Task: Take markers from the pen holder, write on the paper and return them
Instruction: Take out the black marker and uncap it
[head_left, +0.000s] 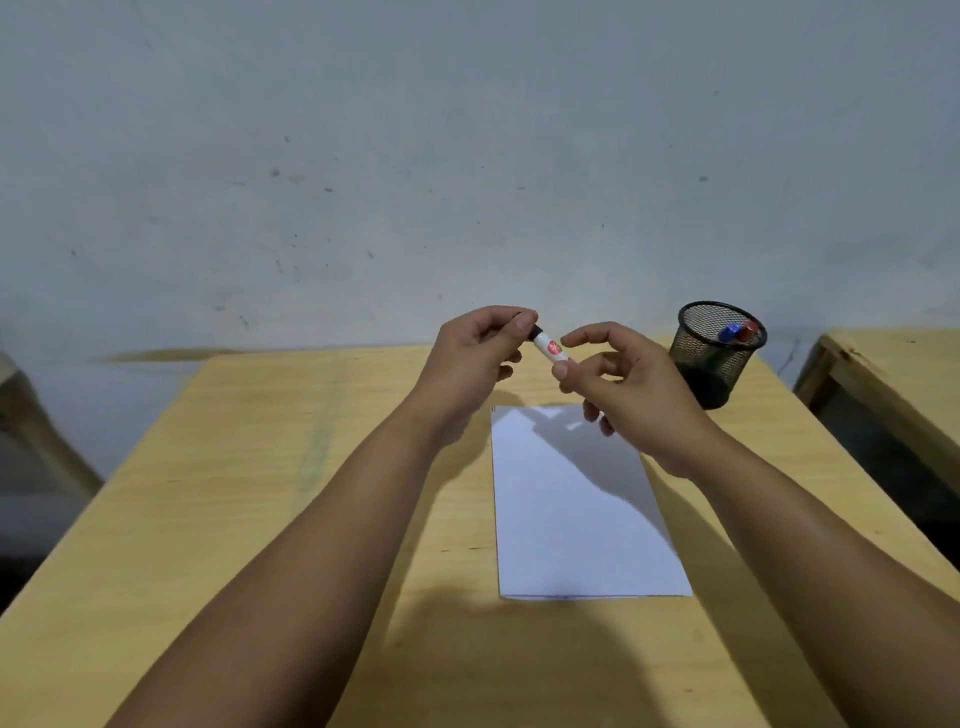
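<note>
While a white marker is pinched between left hand and right hand above the paper, two markers are kept in the pen holder near the table's far right corner.

Plain classroom-like room — wooden desks, scuffed bare wall.

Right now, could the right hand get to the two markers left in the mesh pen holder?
Probably yes, once freed. The right hand is on the white marker, which the left hand grips by its dark end. The pen holder stands just beyond it, open-topped, the blue marker and red marker uncovered.
</note>
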